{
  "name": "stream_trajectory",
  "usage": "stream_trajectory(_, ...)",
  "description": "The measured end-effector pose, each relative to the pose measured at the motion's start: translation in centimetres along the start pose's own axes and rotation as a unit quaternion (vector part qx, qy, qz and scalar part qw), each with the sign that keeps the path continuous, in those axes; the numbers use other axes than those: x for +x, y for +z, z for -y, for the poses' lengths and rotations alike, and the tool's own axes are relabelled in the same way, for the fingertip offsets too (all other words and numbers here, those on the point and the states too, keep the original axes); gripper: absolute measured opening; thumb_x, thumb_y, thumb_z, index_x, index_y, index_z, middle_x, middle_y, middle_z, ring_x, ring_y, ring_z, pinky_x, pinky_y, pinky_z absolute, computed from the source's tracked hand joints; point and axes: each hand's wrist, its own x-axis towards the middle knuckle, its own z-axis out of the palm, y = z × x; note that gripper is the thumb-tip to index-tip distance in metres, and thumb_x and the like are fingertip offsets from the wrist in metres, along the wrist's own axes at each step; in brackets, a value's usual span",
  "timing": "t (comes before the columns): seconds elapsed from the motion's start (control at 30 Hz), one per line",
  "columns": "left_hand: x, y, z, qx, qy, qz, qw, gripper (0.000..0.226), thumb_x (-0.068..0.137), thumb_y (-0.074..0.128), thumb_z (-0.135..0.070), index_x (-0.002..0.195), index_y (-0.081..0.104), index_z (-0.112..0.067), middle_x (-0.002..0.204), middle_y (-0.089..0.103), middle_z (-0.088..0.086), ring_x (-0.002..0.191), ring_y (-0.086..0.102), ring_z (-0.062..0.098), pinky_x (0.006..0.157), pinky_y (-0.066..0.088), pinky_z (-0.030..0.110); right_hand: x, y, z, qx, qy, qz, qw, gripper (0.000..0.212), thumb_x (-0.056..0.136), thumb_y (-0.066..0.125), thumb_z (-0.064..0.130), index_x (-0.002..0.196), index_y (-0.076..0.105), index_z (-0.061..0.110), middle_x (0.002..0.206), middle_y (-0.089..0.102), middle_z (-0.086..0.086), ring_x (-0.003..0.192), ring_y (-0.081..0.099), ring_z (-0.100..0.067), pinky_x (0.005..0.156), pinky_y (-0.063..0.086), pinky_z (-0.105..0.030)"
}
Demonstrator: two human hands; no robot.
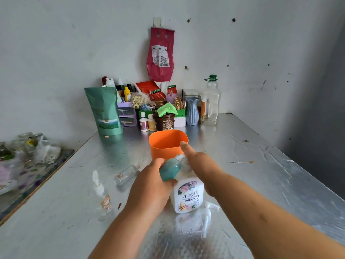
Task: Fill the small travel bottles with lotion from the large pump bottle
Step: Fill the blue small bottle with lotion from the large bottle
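The large white lotion bottle (pixel 188 197) with a floral label is lifted and tilted, its neck toward a small teal travel bottle (pixel 170 171). My left hand (pixel 151 187) grips the teal bottle from the left. My right hand (pixel 201 165) holds the white bottle's upper part, index finger sticking out straight. The necks of the two bottles meet between my hands; the openings are blurred. The white pump head (pixel 207 215) lies on the table right of the bottle. One clear travel bottle (pixel 127 174) lies on its side; another clear one (pixel 103 199) with a white cap stands at the left.
An orange cup (pixel 166 146) stands just behind my hands on the foil-covered table (pixel 261 174). Against the back wall crowd a green pouch (pixel 104 111), small bottles, a brown tub, a blue vase (pixel 192 113) and a tall clear bottle (pixel 211 103). Jars and bags sit far left.
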Motion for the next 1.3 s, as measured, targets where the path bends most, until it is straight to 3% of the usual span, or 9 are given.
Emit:
stream_trajectory(0.13,-0.2,-0.3,0.8,-0.042,-0.011,-0.006,0.999,0.037,0.078,0.078,-0.028,0.109,0.059,-0.036,0.1,0.066,-0.018,0.09,0.063,0.006,0.074,0.049,0.026,-0.2,0.0,0.1,0.047,0.01,0.035,0.998,0.08,0.076,0.049,0.077,0.123,0.06,0.013,0.116,0.065,-0.009,0.106,0.061,-0.029,0.101,0.045,-0.045)
stream_trajectory(0.43,-0.5,0.2,1.7,-0.109,-0.011,-0.002,0.994,0.034,0.077,0.078,-0.018,0.104,0.063,-0.032,0.091,0.07,-0.015,0.076,0.065,-0.002,0.061,0.047,0.014,-0.3,0.2,0.2,0.058,-0.007,0.034,0.998,0.076,0.079,0.049,0.075,0.122,0.062,0.013,0.115,0.067,-0.008,0.104,0.063,-0.027,0.099,0.046,-0.042)
stream_trajectory(0.6,-0.4,0.5,2.0,-0.128,-0.004,0.006,0.992,0.032,0.081,0.075,-0.014,0.105,0.063,-0.031,0.091,0.07,-0.014,0.068,0.066,0.0,0.053,0.048,0.011,-0.4,0.0,0.3,0.031,-0.016,0.007,0.999,0.071,0.089,0.044,0.067,0.13,0.055,0.01,0.125,0.058,-0.007,0.102,0.049,-0.022,0.086,0.033,-0.033)
stream_trajectory(0.67,-0.3,0.8,2.1,-0.124,0.0,0.004,0.992,0.032,0.083,0.074,-0.016,0.107,0.062,-0.033,0.095,0.069,-0.016,0.073,0.065,-0.002,0.054,0.046,0.009,-0.2,-0.1,0.0,0.014,-0.032,-0.011,0.999,0.066,0.092,0.043,0.063,0.127,0.057,0.009,0.118,0.059,-0.011,0.1,0.052,-0.025,0.082,0.035,-0.032)
stream_trajectory(0.77,-0.4,1.0,2.2,-0.131,-0.004,0.001,0.991,0.032,0.084,0.073,-0.018,0.108,0.06,-0.034,0.097,0.068,-0.015,0.074,0.064,-0.002,0.053,0.046,0.008,-0.2,0.1,-0.3,-0.013,-0.05,-0.034,0.998,0.064,0.093,0.042,0.059,0.119,0.06,0.002,0.099,0.061,-0.014,0.086,0.058,-0.027,0.064,0.039,-0.03)
stream_trajectory(0.93,-1.1,0.9,2.0,-0.161,-0.006,-0.01,0.987,0.031,0.085,0.073,-0.017,0.108,0.061,-0.033,0.096,0.068,-0.014,0.071,0.064,-0.002,0.052,0.045,0.008,-0.5,0.2,-0.1,0.012,-0.01,-0.013,1.0,0.069,0.087,0.046,0.067,0.122,0.059,0.009,0.114,0.063,-0.013,0.101,0.059,-0.031,0.081,0.039,-0.033)
stream_trajectory(1.07,-1.4,0.8,1.9,-0.159,0.001,-0.018,0.987,0.029,0.085,0.072,-0.019,0.104,0.059,-0.037,0.098,0.068,-0.016,0.082,0.064,-0.002,0.058,0.045,0.009,-0.5,0.3,0.0,0.047,0.012,0.024,0.999,0.082,0.074,0.05,0.078,0.125,0.059,0.013,0.119,0.064,-0.008,0.109,0.06,-0.03,0.101,0.043,-0.044)
stream_trajectory(1.3,-1.4,0.7,1.6,-0.169,0.007,-0.024,0.985,0.03,0.087,0.07,-0.019,0.105,0.057,-0.039,0.096,0.065,-0.02,0.078,0.06,-0.008,0.054,0.042,0.005,-0.5,0.2,0.2,0.046,0.006,0.026,0.999,0.079,0.076,0.048,0.077,0.123,0.06,0.013,0.119,0.065,-0.009,0.108,0.06,-0.029,0.101,0.044,-0.044)
